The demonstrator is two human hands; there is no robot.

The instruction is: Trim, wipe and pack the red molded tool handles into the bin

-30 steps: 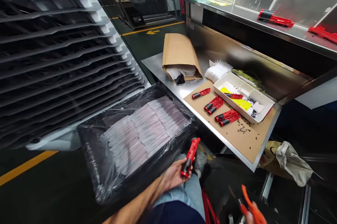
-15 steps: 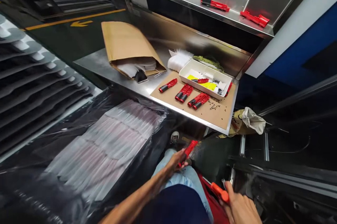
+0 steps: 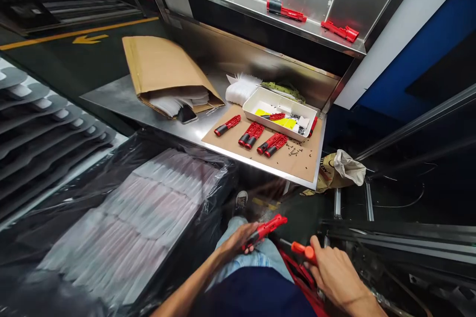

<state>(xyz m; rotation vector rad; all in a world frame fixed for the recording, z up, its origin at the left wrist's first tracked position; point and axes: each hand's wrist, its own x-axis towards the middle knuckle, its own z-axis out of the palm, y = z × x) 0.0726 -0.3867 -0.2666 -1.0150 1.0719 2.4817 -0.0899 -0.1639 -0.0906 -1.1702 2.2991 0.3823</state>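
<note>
My left hand (image 3: 240,237) is closed around the black end of a red and black plastic part (image 3: 265,230), held over my lap and pointing right. Just to its right, my right hand (image 3: 330,270) grips an orange-handled tool (image 3: 303,251), its tip aimed toward the part. On the steel bench ahead lies a brown card sheet (image 3: 297,160) with several more red and black parts (image 3: 254,135) in a row and small dark screws (image 3: 297,151) scattered by them. A white tray (image 3: 279,114) behind them holds yellow slips and another red part.
A black bin lined with plastic film (image 3: 134,218) full of pale packets stands at my left knee. A brown paper bag (image 3: 163,71) and a phone (image 3: 186,114) lie on the bench. Two red parts (image 3: 286,9) sit on the upper shelf. Stacked dark trays (image 3: 40,128) fill the far left.
My view swung right and down. My right hand came up into view with the orange tool and moved toward the red part, which my left hand tipped from upright to pointing right.
</note>
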